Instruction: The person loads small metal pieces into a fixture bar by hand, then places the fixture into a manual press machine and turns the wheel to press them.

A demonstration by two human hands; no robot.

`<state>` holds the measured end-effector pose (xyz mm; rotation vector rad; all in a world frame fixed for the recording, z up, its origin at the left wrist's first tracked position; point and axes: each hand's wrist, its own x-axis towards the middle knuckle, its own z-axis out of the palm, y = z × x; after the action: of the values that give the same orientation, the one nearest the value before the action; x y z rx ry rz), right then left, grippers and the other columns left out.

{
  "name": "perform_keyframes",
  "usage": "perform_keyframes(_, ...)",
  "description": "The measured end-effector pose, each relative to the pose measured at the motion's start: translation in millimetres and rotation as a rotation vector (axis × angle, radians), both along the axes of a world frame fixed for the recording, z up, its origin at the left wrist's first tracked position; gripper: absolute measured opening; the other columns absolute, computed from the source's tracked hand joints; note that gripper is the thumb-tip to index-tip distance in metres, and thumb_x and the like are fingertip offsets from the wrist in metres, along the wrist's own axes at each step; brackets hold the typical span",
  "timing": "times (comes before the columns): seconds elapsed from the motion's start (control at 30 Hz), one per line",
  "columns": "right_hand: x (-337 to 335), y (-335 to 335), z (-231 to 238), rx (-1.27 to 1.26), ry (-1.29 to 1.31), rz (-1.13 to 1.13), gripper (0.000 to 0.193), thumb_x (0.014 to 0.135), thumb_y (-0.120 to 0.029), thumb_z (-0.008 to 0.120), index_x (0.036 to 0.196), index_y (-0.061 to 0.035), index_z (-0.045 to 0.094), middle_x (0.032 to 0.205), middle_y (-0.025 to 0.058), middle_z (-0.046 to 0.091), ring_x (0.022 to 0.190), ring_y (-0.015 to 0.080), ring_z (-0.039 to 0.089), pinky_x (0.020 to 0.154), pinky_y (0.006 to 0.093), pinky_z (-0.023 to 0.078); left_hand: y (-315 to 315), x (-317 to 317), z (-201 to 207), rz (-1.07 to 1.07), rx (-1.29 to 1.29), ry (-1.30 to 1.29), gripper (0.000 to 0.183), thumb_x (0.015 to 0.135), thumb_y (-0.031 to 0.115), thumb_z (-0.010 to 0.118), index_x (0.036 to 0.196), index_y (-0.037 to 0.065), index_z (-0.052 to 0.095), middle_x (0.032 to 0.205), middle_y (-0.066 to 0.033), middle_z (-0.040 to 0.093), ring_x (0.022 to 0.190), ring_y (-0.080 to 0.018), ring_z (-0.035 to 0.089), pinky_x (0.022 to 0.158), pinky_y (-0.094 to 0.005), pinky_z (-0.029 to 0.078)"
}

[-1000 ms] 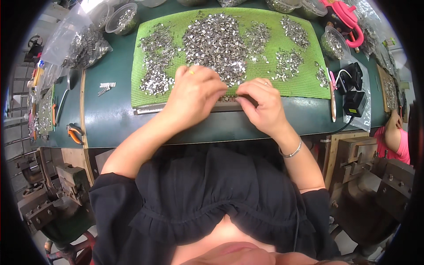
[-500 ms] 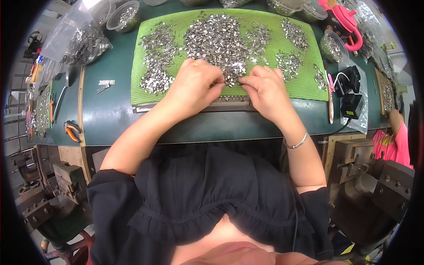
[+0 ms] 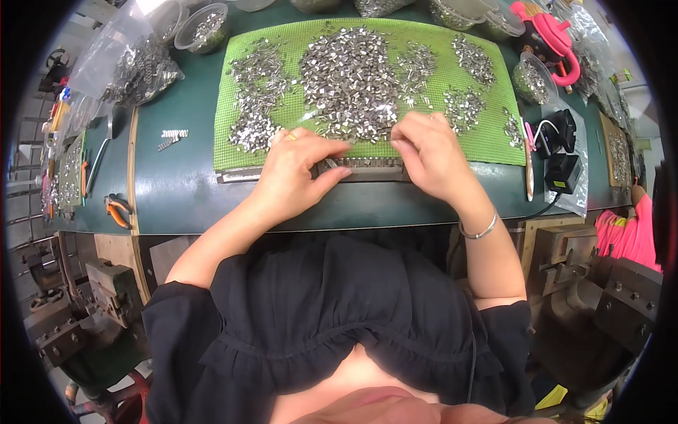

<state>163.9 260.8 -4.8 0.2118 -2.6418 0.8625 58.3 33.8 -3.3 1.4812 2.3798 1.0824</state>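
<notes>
On the green textured mat lies a large central pile of small silver metal pieces, with smaller piles around it. Along the mat's front edge runs a long metal bar with a row of small pieces along its top. My left hand is over the bar's middle, thumb and forefinger apart on either side of it, nothing visible held. At the pile's near right edge, my right hand has its fingertips pressed together; whatever they hold is too small to make out.
Pliers with orange handles and a short linked metal strip lie to the left. Clear tubs of parts line the back. On the right are black adapters and a pink-lidded pot. A person's pink sleeve shows far right.
My left hand has drawn back from the pile toward the bar and its thumb and forefinger have spread. My right hand has shifted slightly, fingertips still near the pile. The mat appears slightly further right.
</notes>
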Motion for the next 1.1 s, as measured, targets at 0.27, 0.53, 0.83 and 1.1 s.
perform_keyframes(0.27, 14.9, -12.0, -2.7, -0.125, -0.125, -0.044, 0.006, 0.086, -0.001, 0.06, 0.082, -0.0021, 0.055, 0.081, 0.0111, 0.054, 0.078, 0.0301, 0.054, 0.073, 0.0391, 0.038, 6.7, 1.6, -6.9, 0.043, -0.032, 0.157, 0.011, 0.081, 0.014, 0.077, 0.09, 0.01, 0.073, 0.087, -0.0027, 0.071, 0.084, -0.024, 0.061, 0.078, -0.0378, 0.04)
perform_keyframes(0.53, 31.4, -23.1, -18.1, 0.282, 0.13, -0.043, 0.015, 0.079, -0.009, 0.067, 0.093, -0.0046, 0.064, 0.088, 0.006, 0.057, 0.085, 0.0266, 0.055, 0.078, 0.0398, 0.042, 29.4, 12.3, -8.3, -0.026, -0.026, 0.256, 0.01, 0.079, 0.019, 0.078, 0.086, 0.012, 0.074, 0.085, -0.0002, 0.067, 0.085, -0.022, 0.06, 0.08, -0.0386, 0.039)
perform_keyframes(0.83, 19.0, -8.9, -15.0, 0.064, 0.087, -0.185, 0.015, 0.079, -0.006, 0.07, 0.094, -0.006, 0.07, 0.088, 0.0079, 0.058, 0.086, 0.028, 0.058, 0.076, 0.0401, 0.041, 31.9, 19.2, -7.3, 0.083, -0.055, 0.18, 0.01, 0.079, 0.024, 0.078, 0.082, 0.014, 0.074, 0.08, 0.0001, 0.065, 0.083, -0.0236, 0.058, 0.077, -0.0397, 0.036)
perform_keyframes(1.1, -12.9, 11.1, -11.5, 0.206, -0.054, -0.03, 0.003, 0.08, -0.009, 0.07, 0.078, -0.01, 0.068, 0.082, 0.0039, 0.059, 0.085, 0.0254, 0.059, 0.08, 0.0392, 0.037, 32.7, 20.4, -6.3, 0.121, -0.072, 0.154, 0.013, 0.078, 0.025, 0.079, 0.08, 0.014, 0.074, 0.079, -0.0005, 0.064, 0.08, -0.0245, 0.058, 0.075, -0.0398, 0.034)
